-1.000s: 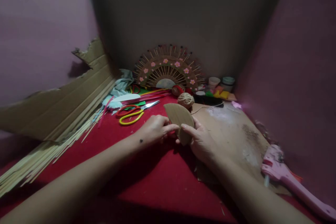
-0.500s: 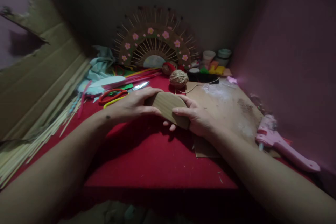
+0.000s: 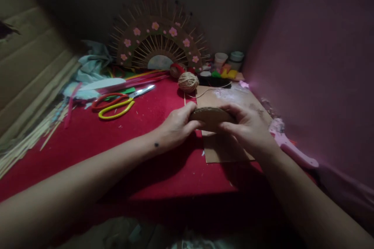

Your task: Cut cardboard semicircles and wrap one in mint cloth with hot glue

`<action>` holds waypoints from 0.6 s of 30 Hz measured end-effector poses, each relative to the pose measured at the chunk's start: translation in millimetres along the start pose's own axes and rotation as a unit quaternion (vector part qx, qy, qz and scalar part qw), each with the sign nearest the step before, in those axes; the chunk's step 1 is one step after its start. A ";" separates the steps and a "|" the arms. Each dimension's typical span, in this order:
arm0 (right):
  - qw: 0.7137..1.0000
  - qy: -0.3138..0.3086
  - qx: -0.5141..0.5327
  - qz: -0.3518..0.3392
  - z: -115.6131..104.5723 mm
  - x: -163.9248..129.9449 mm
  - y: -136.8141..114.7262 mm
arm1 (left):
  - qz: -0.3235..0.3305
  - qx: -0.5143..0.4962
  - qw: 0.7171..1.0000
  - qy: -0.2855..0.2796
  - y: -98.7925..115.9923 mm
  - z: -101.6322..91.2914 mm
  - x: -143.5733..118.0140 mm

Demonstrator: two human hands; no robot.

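Observation:
A rounded brown cardboard piece (image 3: 212, 118) is held between both hands, tilted so its curved upper edge faces me. My left hand (image 3: 179, 124) pinches its left end, thumb in front and fingers behind. My right hand (image 3: 248, 126) grips the right end the same way. Below and behind it lies a flat cardboard sheet (image 3: 217, 149) on the red tabletop (image 3: 146, 171). Just beyond the hands sits a ball of twine (image 3: 188, 81), its loose strand trailing over the sheet. Scissors (image 3: 117, 105) with red and yellow handles lie left of my left hand.
At the back stands a flower-decorated stick fan (image 3: 159, 39). Thin wooden sticks (image 3: 32, 136) line the left side, beside a cardboard wall (image 3: 35, 46). A pink glue gun (image 3: 292, 148) rests at the right. Cups (image 3: 220, 60) and coloured clay pieces (image 3: 230, 74) stand at the back right.
Both hands have moved right with the cardboard piece, from above the red surface to over the cardboard sheet. The piece has tilted, showing less of its face. The view has shifted rightward.

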State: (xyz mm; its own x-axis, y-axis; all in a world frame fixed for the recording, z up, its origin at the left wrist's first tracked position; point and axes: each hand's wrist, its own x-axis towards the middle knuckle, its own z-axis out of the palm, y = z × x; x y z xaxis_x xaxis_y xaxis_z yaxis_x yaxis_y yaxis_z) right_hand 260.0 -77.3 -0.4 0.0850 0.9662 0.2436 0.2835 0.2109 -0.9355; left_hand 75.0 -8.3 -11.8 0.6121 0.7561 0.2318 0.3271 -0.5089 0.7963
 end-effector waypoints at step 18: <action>0.990 0.096 0.017 0.098 -12.7 -24.9 25.7 | 0.035 0.064 0.997 -0.021 -8.3 43.4 13.8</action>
State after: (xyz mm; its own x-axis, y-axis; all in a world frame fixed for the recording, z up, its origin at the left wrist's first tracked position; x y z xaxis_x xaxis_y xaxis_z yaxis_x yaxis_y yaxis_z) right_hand 277.3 -97.8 -27.3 0.3157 0.9438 0.0974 0.2109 0.0303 -0.9770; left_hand 111.9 -11.4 -39.5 0.6651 0.7004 0.2591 0.3700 -0.6105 0.7003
